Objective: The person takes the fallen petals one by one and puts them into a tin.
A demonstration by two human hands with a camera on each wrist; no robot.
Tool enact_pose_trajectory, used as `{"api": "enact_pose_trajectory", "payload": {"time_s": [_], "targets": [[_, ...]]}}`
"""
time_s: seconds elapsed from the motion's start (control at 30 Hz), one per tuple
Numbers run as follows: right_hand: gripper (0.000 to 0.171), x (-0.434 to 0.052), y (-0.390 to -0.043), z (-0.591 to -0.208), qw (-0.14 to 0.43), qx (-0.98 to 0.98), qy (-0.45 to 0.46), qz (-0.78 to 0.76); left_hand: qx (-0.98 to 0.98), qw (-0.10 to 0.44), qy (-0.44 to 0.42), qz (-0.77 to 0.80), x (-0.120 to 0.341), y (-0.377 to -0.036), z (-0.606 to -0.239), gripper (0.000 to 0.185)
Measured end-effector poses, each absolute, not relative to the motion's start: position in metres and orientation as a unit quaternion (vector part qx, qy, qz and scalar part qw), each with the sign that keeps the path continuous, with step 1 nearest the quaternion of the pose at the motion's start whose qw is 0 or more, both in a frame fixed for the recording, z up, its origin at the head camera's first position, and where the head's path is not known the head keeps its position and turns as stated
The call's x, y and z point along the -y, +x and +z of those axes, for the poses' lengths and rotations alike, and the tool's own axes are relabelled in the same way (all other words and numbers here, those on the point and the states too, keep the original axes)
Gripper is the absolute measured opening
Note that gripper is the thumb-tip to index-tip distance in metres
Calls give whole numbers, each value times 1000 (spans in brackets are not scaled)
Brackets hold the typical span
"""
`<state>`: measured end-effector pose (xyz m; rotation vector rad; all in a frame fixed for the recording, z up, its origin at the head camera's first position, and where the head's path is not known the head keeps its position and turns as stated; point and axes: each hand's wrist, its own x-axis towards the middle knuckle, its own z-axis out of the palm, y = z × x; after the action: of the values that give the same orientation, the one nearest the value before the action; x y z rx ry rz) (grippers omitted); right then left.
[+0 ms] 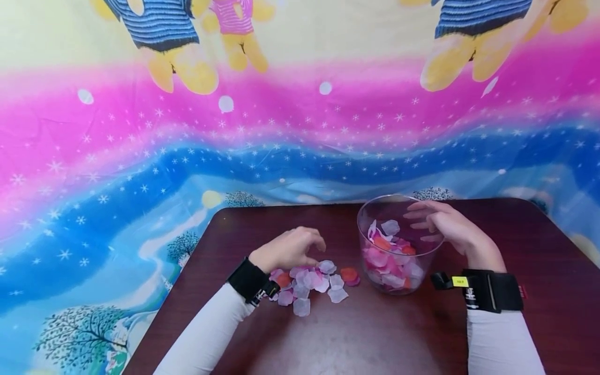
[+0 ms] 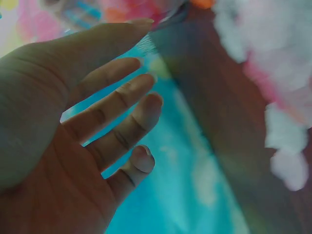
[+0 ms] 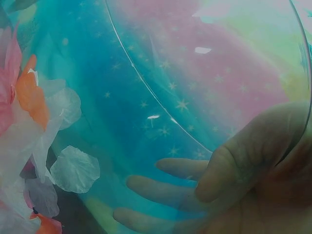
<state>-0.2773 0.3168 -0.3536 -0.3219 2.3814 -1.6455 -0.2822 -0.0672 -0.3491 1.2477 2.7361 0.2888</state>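
Note:
A clear plastic bowl [image 1: 363, 229] stands on the dark brown table [image 1: 375, 338], part filled with pink, white and orange fabric petals [image 1: 389, 260]. My right hand [image 1: 442, 226] holds the bowl's right side at the rim. In the right wrist view the thumb of that hand [image 3: 243, 170] lies against the bowl wall [image 3: 161, 73], the fingers show hazily through it, and the petals [image 3: 29, 122] lie at the left. A loose heap of petals [image 1: 311, 284] lies left of the bowl. My left hand [image 1: 292, 250] hovers at its far edge, fingers loosely curved. The left hand [image 2: 97, 131] holds nothing in the left wrist view.
A bright cartoon-print cloth [image 1: 140, 156] hangs behind the table and drapes past its left edge. Bare tabletop lies in front of the bowl and heap. Black wrist bands [image 1: 492, 290] sit on both forearms.

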Motion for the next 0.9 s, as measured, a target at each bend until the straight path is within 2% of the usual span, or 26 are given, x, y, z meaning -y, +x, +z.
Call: {"api": "enact_pose_trajectory", "payload": {"time_s": [0.13, 0.43, 0.5, 0.63, 0.77, 0.9], "targets": [[69, -318, -277, -352, 114, -813, -110, -561, -909, 74, 400, 88, 67, -276, -370, 32], [69, -316, -277, -353, 115, -811, -110, -563, -925, 35, 375, 53, 54, -276, -403, 29], [69, -316, -277, -353, 117, -810, -111, -564, -928, 27, 369, 35, 53, -276, -406, 24], [69, -316, -277, -354, 118, -808, -111, -566, -930, 3, 368, 12, 52, -277, -408, 3], [69, -316, -277, -354, 117, -809, -109, -566, -926, -26, 377, 23, 52, -279, -406, 14], [69, -317, -277, -354, 115, -811, -107, -564, -925, -40, 375, 36, 52, -282, -396, 10]]}}
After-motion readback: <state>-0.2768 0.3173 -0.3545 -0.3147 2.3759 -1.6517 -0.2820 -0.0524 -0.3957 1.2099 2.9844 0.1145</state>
